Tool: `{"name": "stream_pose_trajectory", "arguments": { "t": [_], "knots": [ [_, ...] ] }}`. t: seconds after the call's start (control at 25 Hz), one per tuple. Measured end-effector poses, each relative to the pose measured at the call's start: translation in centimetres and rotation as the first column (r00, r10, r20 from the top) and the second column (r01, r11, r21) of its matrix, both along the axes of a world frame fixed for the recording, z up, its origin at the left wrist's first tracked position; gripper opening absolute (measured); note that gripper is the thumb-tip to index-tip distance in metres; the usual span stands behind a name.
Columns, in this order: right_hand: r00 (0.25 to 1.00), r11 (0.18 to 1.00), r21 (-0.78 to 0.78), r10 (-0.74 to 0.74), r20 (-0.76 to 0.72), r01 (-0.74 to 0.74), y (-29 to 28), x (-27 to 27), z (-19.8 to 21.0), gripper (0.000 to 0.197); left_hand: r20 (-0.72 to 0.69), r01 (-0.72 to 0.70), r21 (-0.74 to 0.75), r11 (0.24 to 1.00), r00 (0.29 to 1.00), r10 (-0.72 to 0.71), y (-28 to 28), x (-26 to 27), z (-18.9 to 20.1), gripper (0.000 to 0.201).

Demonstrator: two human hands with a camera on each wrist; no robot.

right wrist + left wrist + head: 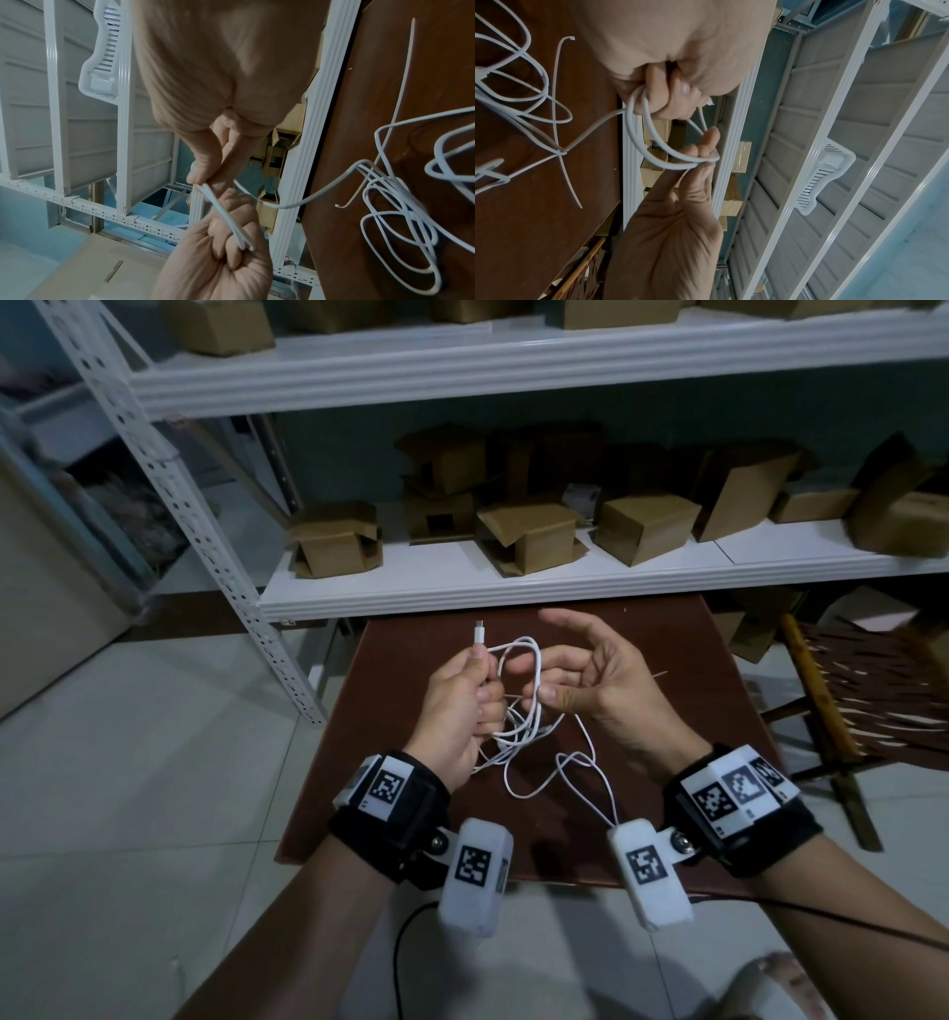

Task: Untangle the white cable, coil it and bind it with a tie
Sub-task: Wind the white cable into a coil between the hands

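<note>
Above the brown table [667,660], left hand [457,706] grips white cable [529,670], right hand [590,680] pinches its loop

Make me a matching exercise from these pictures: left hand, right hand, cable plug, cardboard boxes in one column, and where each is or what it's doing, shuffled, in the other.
Things:
1. left hand
2. right hand
3. cable plug
4. cardboard boxes

States or places:
A. stand on the white shelf
B. pinches a loop of the white cable
C. sticks up above the fist
D. grips several cable strands in a fist

Pairs: 1-D, 2-B, 3-C, 4-A
</note>
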State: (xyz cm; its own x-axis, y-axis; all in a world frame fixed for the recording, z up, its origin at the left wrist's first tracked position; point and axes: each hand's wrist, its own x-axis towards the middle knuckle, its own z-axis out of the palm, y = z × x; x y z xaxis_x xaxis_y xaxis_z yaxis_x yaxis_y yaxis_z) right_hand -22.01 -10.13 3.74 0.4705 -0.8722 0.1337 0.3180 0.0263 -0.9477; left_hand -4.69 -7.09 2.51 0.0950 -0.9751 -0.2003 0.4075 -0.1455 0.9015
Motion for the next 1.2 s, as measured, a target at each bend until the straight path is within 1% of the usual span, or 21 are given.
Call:
{"name": "stream_pose_trajectory", "arguments": {
  "t": [0.16, 0.24, 0.44, 0.6, 0.72, 0.8, 0.92, 1.04, 1.2],
  "knots": [
    [0.999, 0.999, 0.045, -0.026, 0.023, 0.025, 0.23, 0.41, -0.29, 0.073, 0.015, 0.002, 0.017, 1.0, 1.0, -0.002, 0.02, -0.12, -0.05, 0.038],
    [0.998, 0.996, 0.055, -0.065, 0.018, 0.064, 0.21, 0.46, -0.38, 0.07, 0.016, 0.001, 0.021, 1.0, 1.0, -0.002, 0.07, -0.05, 0.01, 0.037],
    [0.985, 0.985, 0.05, -0.17, 0.041, 0.168, 0.15, 0.29, -0.23, 0.07, 0.021, -0.017, 0.0, 1.0, 1.0, 0.017, -0.03, 0.1, 0.09, 0.039],
    [0.98, 0.976, 0.088, -0.2, 0.015, 0.198, 0.42, 0.38, -0.11, 0.061, 0.04, -0.04, 0.003, 0.999, 0.998, 0.04, 0.05, 0.05, -0.05, 0.04],
    [0.975, 0.967, 0.125, -0.222, -0.027, 0.223, 0.15, 0.23, 0.09, 0.063, 0.073, -0.048, 0.0, 0.999, 0.996, 0.048, 0.03, 0.24, -0.23, 0.039],
    [0.97, 0.963, 0.118, -0.234, -0.068, 0.241, -0.13, 0.0, -0.04, 0.065, 0.09, -0.051, -0.011, 0.999, 0.995, 0.052, -0.04, 0.39, -0.29, 0.039],
    [0.956, 0.954, 0.088, -0.276, -0.099, 0.285, -0.22, -0.13, -0.29, 0.055, 0.106, -0.066, -0.019, 0.998, 0.992, 0.068, -0.1, 0.55, -0.4, 0.039],
    [0.932, 0.932, 0.058, -0.352, -0.086, 0.357, -0.14, -0.16, -0.3, 0.047, 0.124, -0.079, -0.021, 0.997, 0.989, 0.081, -0.16, 0.58, -0.42, 0.039],
    [0.916, 0.919, 0.012, -0.393, -0.082, 0.395, 0.02, 0.05, -0.22, 0.046, 0.173, -0.084, -0.01, 0.996, 0.981, 0.085, -0.18, 0.35, -0.46, 0.038]
  ]
}}
